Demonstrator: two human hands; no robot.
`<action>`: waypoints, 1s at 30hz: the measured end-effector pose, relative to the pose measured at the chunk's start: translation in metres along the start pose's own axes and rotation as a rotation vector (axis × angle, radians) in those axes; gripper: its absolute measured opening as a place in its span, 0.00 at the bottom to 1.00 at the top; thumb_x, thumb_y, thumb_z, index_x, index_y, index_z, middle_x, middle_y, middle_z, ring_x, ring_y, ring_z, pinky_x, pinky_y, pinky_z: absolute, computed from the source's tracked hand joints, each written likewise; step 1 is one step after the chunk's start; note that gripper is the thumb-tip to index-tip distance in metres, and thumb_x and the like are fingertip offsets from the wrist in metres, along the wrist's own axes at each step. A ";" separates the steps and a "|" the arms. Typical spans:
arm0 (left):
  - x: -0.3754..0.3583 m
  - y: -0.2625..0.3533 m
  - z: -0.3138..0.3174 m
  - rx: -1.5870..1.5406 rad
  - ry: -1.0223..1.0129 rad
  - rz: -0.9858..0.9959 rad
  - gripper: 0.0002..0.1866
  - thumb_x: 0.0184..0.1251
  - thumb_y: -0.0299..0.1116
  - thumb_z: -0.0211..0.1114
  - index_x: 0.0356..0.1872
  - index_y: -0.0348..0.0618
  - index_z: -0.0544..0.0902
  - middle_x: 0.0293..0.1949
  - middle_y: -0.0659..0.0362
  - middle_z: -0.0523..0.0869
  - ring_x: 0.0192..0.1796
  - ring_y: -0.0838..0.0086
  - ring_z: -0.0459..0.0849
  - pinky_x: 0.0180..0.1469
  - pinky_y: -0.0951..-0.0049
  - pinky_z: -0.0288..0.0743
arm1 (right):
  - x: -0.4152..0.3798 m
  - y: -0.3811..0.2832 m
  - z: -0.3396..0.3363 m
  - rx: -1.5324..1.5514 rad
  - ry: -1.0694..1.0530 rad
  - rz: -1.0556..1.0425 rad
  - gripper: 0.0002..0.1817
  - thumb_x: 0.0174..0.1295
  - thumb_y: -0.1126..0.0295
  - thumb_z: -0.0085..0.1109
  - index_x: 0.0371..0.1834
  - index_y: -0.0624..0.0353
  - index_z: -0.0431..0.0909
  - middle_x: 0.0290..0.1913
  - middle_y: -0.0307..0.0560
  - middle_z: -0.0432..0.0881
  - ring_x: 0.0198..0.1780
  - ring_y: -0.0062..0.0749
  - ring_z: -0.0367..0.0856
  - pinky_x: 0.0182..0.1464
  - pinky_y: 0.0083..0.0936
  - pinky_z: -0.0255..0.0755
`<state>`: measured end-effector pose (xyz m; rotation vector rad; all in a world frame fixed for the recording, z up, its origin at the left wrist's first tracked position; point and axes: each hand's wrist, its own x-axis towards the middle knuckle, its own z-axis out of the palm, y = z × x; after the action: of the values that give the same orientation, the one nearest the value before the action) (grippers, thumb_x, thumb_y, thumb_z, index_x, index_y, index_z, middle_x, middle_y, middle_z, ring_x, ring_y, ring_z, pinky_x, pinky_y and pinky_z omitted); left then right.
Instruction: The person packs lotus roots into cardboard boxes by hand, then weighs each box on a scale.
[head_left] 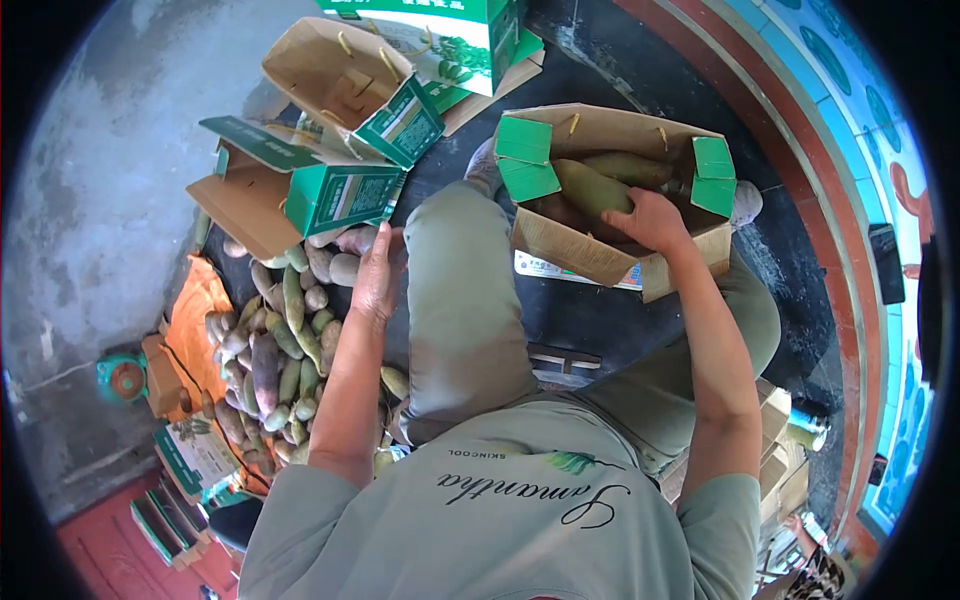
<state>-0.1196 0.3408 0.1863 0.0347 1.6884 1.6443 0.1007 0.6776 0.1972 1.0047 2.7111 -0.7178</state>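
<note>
My right hand (655, 222) reaches into an open cardboard box (570, 250) with green end flaps, its thumb and fingers on the end of a large green radish-like vegetable (590, 187). Another long vegetable (628, 167) lies behind it in the box. My left hand (374, 278) is raised beside my knee, its fingers stretched upward near the lower corner of an open green carton (345, 195). Nothing shows in that hand, though its palm is partly turned away. Below and left of it lies a pile of green and purplish vegetables (265, 370).
A second open carton (330, 75) and a green-and-white box (460, 45) stand at the top. An orange sheet (195, 300) lies under the pile. Folded cartons (165, 525) are at lower left. Another person's hand (800, 530) shows at lower right.
</note>
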 end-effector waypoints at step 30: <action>-0.116 0.072 0.012 1.044 0.297 1.184 0.35 0.38 0.41 0.79 0.52 0.44 0.76 0.43 0.55 0.83 0.46 0.60 0.82 0.59 0.55 0.69 | -0.194 -0.109 -0.069 1.023 0.087 -0.424 0.35 0.65 0.43 0.45 0.56 0.69 0.72 0.30 0.43 0.75 0.31 0.21 0.70 0.35 0.16 0.63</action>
<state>-0.0658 0.3040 0.3067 1.6042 2.8466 1.2128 0.1785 0.5293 0.3584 0.5423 2.5825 -2.3048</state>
